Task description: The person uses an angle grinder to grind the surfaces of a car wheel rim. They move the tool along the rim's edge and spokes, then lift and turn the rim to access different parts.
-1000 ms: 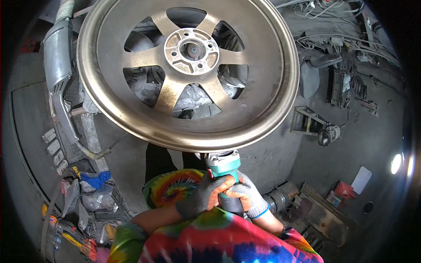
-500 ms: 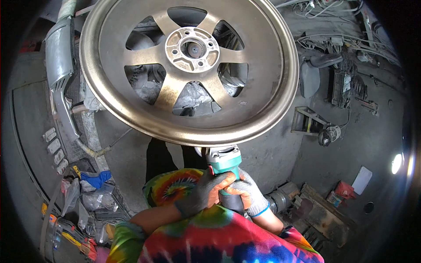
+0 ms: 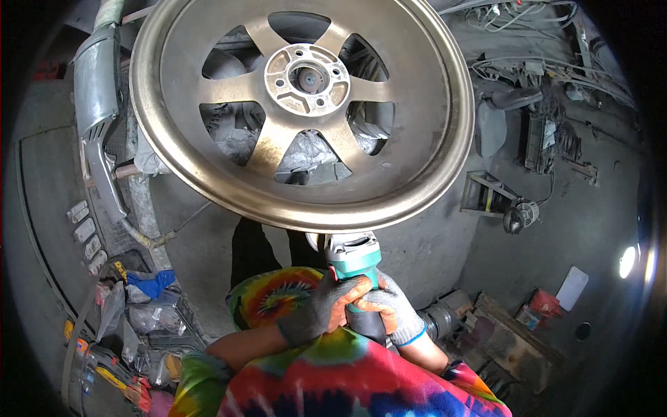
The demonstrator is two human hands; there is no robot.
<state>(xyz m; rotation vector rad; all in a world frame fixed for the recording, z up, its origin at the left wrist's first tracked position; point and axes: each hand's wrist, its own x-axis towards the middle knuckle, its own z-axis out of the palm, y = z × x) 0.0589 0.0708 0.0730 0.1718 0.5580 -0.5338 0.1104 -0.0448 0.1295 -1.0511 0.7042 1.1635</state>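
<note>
Both my hands, in grey gloves with orange palms, are wrapped round a green angle grinder (image 3: 358,263) with a silver head. My left hand (image 3: 321,306) grips it from the left, and my right hand (image 3: 394,306) closes round it from the right. The tool's head meets the near edge of a large bronze-coloured wheel rim (image 3: 333,217); most of its disc is hidden beneath that edge. The rim has several spokes and a pale bare-metal hub (image 3: 306,103) with bolt holes.
A silver muffler-like part (image 3: 96,83) stands at the left. Tools and bags lie in an open case (image 3: 156,313) at lower left. To the right are a small metal stand (image 3: 486,193), a motor-like part (image 3: 520,215) and tangled cables (image 3: 528,59). Boards (image 3: 514,340) lie at lower right.
The rim has shifted very slightly to the right in the view. My hands keep the same hold on the angle grinder, its head still at the rim's near edge.
</note>
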